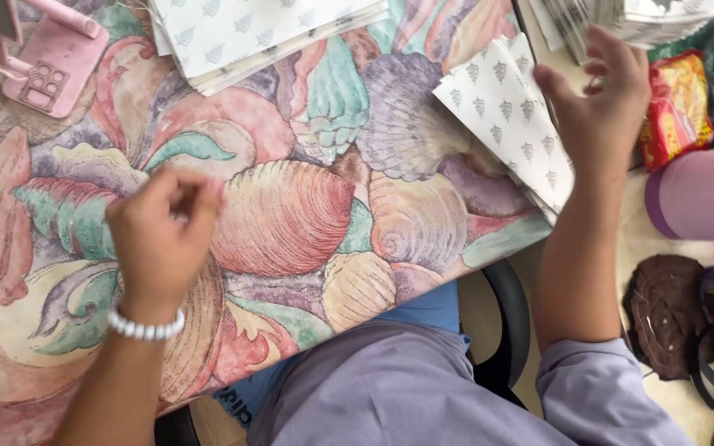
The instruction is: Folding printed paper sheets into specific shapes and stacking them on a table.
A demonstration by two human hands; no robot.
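Note:
My left hand [161,235] hovers over the shell-patterned tablecloth [291,215], fingers curled together with nothing visible in them; a white bead bracelet sits on the wrist. My right hand [601,103] is raised at the table's right edge, fingers spread, just above a small stack of white sheets printed with grey leaf shapes [506,111]. It holds nothing. A larger stack of the same printed sheets [258,33] lies at the top middle of the table.
A pink phone stand [51,62] sits at the top left. Another pile of sheets [630,21] lies top right, beside a red and yellow snack packet [678,107]. A purple cylinder [704,194], a brown bag [667,314] and a black chair arm [510,322] are at right.

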